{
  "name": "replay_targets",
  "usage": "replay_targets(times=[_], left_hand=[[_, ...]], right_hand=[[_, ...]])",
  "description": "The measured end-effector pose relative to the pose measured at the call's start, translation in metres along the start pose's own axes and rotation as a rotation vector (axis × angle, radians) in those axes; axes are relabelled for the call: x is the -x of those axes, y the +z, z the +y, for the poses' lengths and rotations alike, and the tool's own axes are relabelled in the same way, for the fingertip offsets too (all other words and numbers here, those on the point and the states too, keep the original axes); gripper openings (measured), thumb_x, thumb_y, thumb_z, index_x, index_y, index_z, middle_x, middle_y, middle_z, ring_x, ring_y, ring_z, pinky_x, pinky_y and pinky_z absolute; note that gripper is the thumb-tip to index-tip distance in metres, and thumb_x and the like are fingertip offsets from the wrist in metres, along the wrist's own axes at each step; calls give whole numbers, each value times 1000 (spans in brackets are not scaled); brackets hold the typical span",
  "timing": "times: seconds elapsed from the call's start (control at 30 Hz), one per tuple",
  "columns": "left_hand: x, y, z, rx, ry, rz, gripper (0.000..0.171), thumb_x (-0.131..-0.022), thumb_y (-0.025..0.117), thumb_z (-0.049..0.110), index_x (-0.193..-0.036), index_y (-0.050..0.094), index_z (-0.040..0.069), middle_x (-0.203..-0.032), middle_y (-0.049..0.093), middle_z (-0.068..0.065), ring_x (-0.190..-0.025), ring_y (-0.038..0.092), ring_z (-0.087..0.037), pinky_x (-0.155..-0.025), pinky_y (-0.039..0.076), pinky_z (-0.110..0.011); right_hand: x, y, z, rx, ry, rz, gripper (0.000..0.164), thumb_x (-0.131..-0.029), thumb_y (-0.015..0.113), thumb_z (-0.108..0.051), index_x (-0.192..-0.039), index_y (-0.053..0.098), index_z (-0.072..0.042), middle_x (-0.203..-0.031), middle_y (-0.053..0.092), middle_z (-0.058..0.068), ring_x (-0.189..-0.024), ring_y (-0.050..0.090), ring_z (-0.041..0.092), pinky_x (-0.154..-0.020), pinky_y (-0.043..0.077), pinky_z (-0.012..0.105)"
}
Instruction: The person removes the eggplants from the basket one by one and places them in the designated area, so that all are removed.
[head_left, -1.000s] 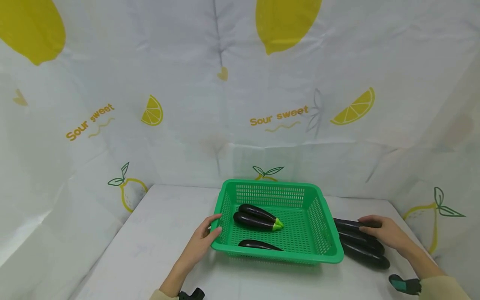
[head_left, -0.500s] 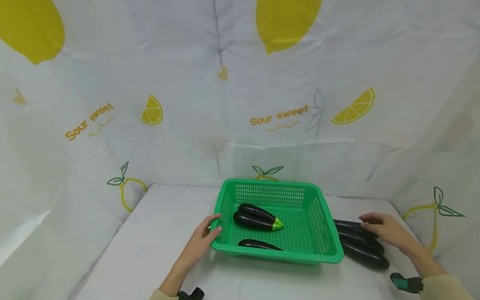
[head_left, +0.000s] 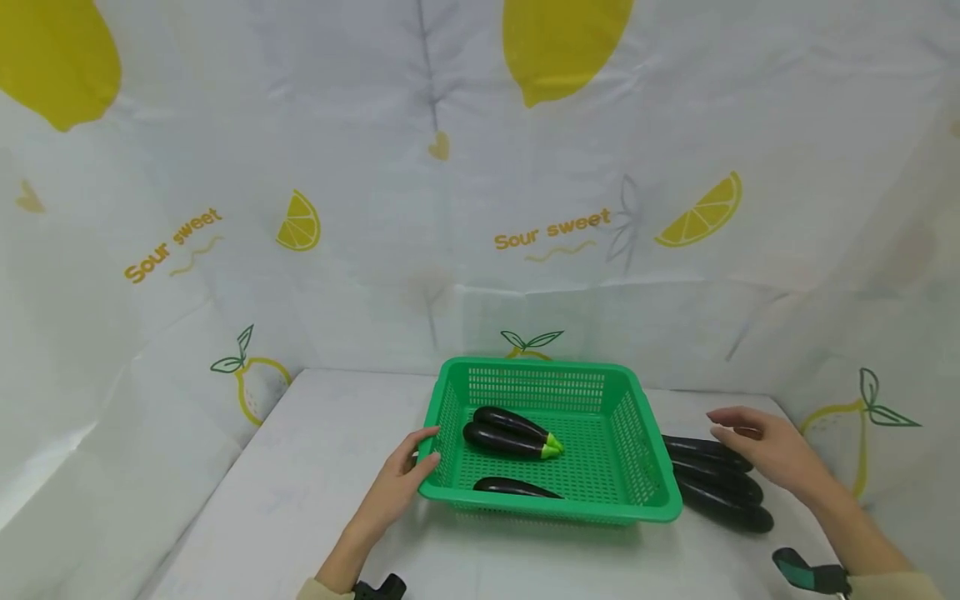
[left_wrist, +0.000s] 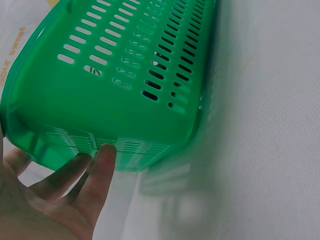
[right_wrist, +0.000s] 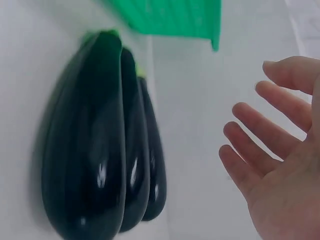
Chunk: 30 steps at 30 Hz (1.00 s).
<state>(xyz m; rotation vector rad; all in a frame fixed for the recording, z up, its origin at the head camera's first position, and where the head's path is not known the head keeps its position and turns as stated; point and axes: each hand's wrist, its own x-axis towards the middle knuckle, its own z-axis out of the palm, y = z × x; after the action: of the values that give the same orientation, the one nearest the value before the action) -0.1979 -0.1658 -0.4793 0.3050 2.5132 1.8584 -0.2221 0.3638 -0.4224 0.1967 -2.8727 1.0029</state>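
Note:
A green plastic basket (head_left: 547, 510) stands on the white table with three dark eggplants in it, two side by side (head_left: 504, 440) and one (head_left: 517, 486) partly hidden by the front rim. My left hand (head_left: 393, 483) holds the basket's left rim; in the left wrist view its fingers (left_wrist: 95, 185) lie against the outer wall below the rim. Right of the basket, three more eggplants (head_left: 720, 483) lie side by side, their stem ends hidden behind it. My right hand (head_left: 776, 450) hovers just above their far right side, fingers relaxed and apart, holding nothing.
The white table (head_left: 300, 500) reaches back to a hanging white cloth (head_left: 375, 292) printed with lemons, which also closes off both sides. The basket's raised rim and walls stand between the two groups of eggplants.
My right hand has lifted slightly off the eggplants beside the basket, its fingers empty. The left hand keeps its place on the rim. The whole head view has shifted a little.

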Motion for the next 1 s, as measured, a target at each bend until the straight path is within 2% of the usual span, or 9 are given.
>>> replay_targets(times=[0.07, 0.17, 0.27, 0.33, 0.57, 0.67, 0.77, 0.87, 1.0], left_hand=[[0, 0, 2, -1, 1, 5, 48, -105, 58, 34, -150, 48, 18, -157, 39, -20, -139, 44, -44, -108, 39, -60], [1, -1, 4, 6, 0, 9, 48, -105, 58, 33, -150, 49, 18, -156, 41, -20, -138, 46, -43, -107, 40, -59], [1, -2, 4, 3, 6, 7, 49, -105, 58, 32, -150, 48, 17, -156, 41, -20, -137, 47, -43, -107, 41, -58], [1, -2, 3, 1, 8, 6, 49, -105, 59, 32, -150, 48, 17, -155, 41, -21, -137, 47, -43, -107, 41, -58], [0, -3, 1, -11, 15, -6, 49, -105, 58, 31, -151, 47, 16, -155, 40, -23, -137, 46, -45, -106, 41, -59], [0, -2, 0, -11, 15, -8, 49, -105, 58, 31, -151, 47, 16, -155, 40, -23, -137, 47, -44, -106, 42, -59], [0, -2, 0, -22, 21, -5, 49, -105, 58, 31, -151, 47, 15, -154, 41, -23, -136, 48, -44, -105, 43, -58], [0, -2, 1, -28, 19, -6, 49, -106, 57, 31, -151, 47, 15, -155, 41, -22, -137, 47, -45, -105, 43, -58], [-1, -3, 2, -34, 11, -18, 49, -106, 58, 29, -151, 46, 15, -156, 41, -21, -135, 49, -44, -103, 45, -57]], right_hand=[[2, 4, -8, -17, -27, 21, 45, -104, 62, -30, -131, 59, 6, -126, 62, 29, -114, 60, 46, -83, 58, 40], [7, 12, -17, -51, -90, 51, 43, -102, 65, -27, -131, 60, 4, -124, 64, 25, -106, 67, 20, -78, 56, 24], [11, 19, -26, -71, -129, 62, 41, -102, 65, -27, -133, 60, 0, -125, 66, 21, -100, 58, -7, -79, 53, 20], [14, 24, -31, -100, -134, 39, 42, -103, 63, -28, -135, 59, -1, -127, 65, 20, -100, 54, -15, -80, 53, 22], [24, 42, -41, -252, -111, -107, 48, -105, 60, -29, -146, 50, -5, -135, 61, 18, -109, 61, 1, -85, 54, 27], [27, 49, -41, -272, -111, -130, 50, -105, 60, -28, -149, 48, -9, -139, 57, 18, -113, 60, 4, -87, 53, 25], [29, 56, -40, -278, -103, -135, 53, -104, 61, -28, -151, 46, -9, -144, 53, 22, -121, 61, 19, -88, 51, 23], [28, 61, -39, -301, -101, -152, 56, -104, 61, -28, -153, 43, -7, -150, 46, 27, -132, 51, 43, -91, 47, 19], [26, 64, -38, -323, -89, -176, 57, -104, 61, -29, -153, 43, -7, -155, 38, 30, -139, 39, 51, -92, 43, 16]])
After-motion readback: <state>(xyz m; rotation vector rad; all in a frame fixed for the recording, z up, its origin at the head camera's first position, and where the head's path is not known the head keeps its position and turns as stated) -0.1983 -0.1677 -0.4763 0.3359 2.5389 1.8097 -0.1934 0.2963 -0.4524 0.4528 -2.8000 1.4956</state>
